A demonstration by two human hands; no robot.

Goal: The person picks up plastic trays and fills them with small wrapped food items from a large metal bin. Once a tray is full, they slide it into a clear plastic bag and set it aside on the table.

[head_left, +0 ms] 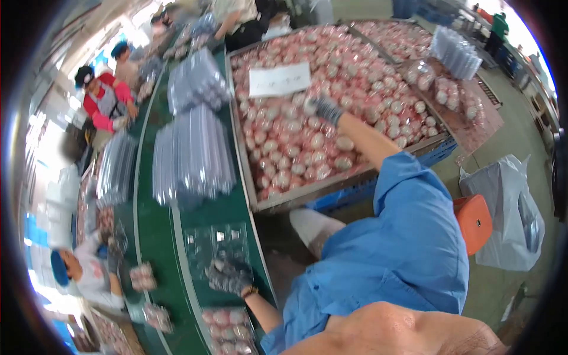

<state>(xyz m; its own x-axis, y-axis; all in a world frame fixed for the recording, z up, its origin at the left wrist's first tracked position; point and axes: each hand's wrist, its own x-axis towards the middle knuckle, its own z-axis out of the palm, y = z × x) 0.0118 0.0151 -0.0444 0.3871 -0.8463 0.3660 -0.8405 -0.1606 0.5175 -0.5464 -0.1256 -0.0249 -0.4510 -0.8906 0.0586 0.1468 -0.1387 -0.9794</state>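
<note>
My left hand (229, 277), in a grey patterned glove, is over the near edge of a clear plastic tray (216, 239) on the green belt. Its fingers are bent together, and what they hold is hidden. A matching glove covers my right hand (325, 109), which reaches into a large bin (253, 177) of round white-and-pink bulbs (296, 142). Its fingers close on a pale bulb (311, 105), just below a white paper sign (279, 80).
Stacks of clear trays (192, 157) stand on the belt (160, 231). Filled packs (228, 328) lie near my left arm. Co-workers (106, 97) work across the belt. An orange stool (472, 223) and a plastic bag (509, 213) are at the right.
</note>
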